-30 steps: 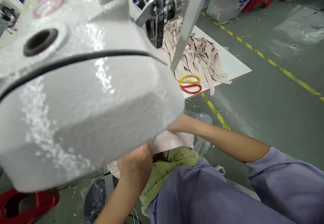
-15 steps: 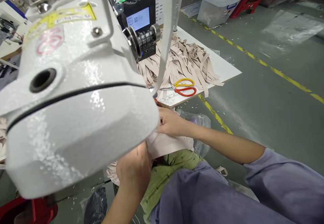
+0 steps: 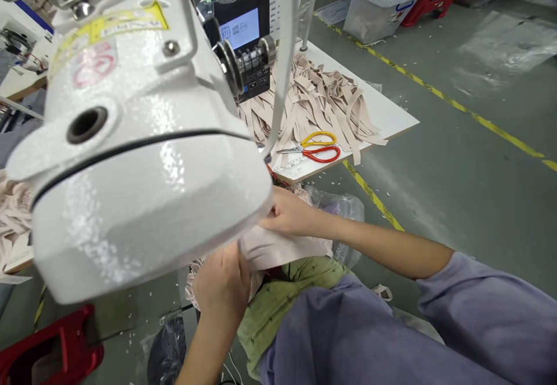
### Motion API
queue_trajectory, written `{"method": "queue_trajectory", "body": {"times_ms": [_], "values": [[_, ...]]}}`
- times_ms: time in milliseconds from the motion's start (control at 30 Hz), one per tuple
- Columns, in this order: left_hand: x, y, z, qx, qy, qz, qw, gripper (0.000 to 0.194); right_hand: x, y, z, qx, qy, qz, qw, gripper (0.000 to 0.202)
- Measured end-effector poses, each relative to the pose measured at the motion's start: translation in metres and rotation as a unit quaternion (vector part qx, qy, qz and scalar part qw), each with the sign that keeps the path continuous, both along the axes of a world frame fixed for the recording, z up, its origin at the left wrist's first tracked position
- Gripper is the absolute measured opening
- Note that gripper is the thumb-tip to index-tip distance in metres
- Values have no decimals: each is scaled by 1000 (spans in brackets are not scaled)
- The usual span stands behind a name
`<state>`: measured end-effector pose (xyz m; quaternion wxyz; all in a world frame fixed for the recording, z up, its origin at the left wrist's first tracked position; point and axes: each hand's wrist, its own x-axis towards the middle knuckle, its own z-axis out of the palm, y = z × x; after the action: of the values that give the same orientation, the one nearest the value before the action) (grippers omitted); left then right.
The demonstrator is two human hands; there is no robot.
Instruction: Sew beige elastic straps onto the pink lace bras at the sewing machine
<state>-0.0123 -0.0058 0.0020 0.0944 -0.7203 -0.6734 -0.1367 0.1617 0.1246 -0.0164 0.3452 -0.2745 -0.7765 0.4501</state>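
Note:
Beneath the head of a white sewing machine (image 3: 152, 211), a pale pink fabric piece (image 3: 282, 248) stretches between my hands. My left hand (image 3: 224, 280) is closed on its near left edge, with the thumb on top. My right hand (image 3: 293, 213) grips the fabric farther right, its fingertips partly covered by the machine head. The needle area is hidden behind the machine. A white elastic band (image 3: 285, 65) runs down past the tension discs (image 3: 230, 68) towards the needle side. More gathered pink fabric hangs below my left hand.
On the white table (image 3: 398, 121) lie a heap of beige strips (image 3: 322, 100) and scissors (image 3: 319, 147) with yellow and red handles. A control panel (image 3: 239, 31) stands behind the machine. A red stool (image 3: 65, 338) is at lower left, and a plastic bin (image 3: 374, 13) stands on the floor.
My left hand has shifted slightly left and up with the fabric edge, showing more of the fabric between the hands. The camera view has moved a little. My right hand keeps its grip.

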Motion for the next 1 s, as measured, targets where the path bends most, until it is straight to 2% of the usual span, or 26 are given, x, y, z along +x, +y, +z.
{"method": "queue_trajectory", "body": {"times_ms": [133, 200, 267, 333, 400, 467, 533, 567, 633, 733, 800, 867, 900, 933, 967, 1000], "values": [[-2, -5, 1, -27, -163, 53, 985, 25, 7, -6, -7, -47, 2, -35, 998, 41], [-4, -7, 4, -47, -268, 92, 958, 29, 15, -8, -11, -59, -19, -52, 997, 41], [-7, -7, 8, -91, -349, 102, 927, 34, 22, -13, -14, -57, -52, -45, 996, 31], [-9, -6, 13, -154, -398, 86, 900, 36, 28, -24, -14, -63, -81, -29, 994, 25], [-10, -7, 15, -228, -438, 47, 869, 34, 33, -44, -9, -93, -86, -1, 992, 28], [-10, -11, 14, -291, -494, -6, 819, 32, 36, -70, -3, -149, -62, 55, 985, 30], [-11, -21, 13, -315, -556, -26, 769, 33, 34, -97, 2, -217, -19, 114, 969, 30], [-14, -28, 13, -308, -579, -16, 755, 34, 30, -108, 3, -254, 2, 129, 958, 31], [-24, -44, 16, -267, -591, 36, 760, 35, 16, -123, 1, -327, 29, 146, 933, 32], [-46, -69, 29, -210, -549, 94, 804, 32, -24, -130, -10, -424, 81, 200, 879, 46], [-59, -78, 38, -204, -511, 111, 828, 30, -55, -128, -16, -505, 148, 219, 822, 56], [-69, -81, 40, -219, -481, 112, 841, 29, -81, -125, -22, -597, 199, 187, 754, 46], [-73, -81, 38, -229, -471, 109, 845, 30, -89, -123, -25, -630, 212, 161, 730, 39], [-76, -79, 32, -241, -461, 105, 847, 30, -94, -122, -29, -647, 220, 133, 718, 33], [-78, -76, 24, -244, -448, 105, 854, 29, -95, -121, -34, -645, 223, 103, 723, 30], [-79, -74, 14, -230, -427, 114, 867, 26, -95, -120, -40, -625, 225, 72, 744, 28]]}}
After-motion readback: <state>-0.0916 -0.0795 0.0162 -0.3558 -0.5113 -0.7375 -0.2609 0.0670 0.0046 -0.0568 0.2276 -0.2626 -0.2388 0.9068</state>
